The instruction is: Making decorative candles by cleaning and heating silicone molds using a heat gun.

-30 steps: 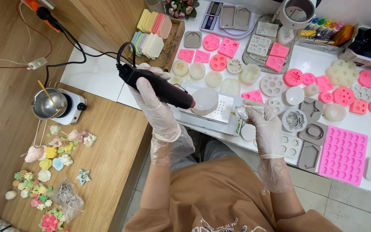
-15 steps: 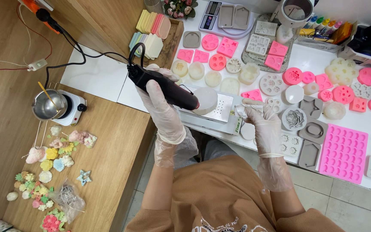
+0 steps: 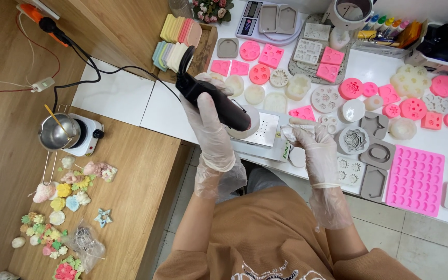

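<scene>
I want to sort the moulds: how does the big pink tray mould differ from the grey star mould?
The big pink tray mould is a bright pink rectangle with many small cavities in rows; the grey star mould is grey, smaller, and has one star-shaped cavity. The pink one lies near the white table's front edge, the grey one further back. Both lie flat, cavities up.

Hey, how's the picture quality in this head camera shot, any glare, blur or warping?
Head view: even, bright light with soft shadows; mild glare on the metal pot and white table; left hand gripping the black corded tool and right hand stay sharp; wide-angle bending toward the edges.
</scene>
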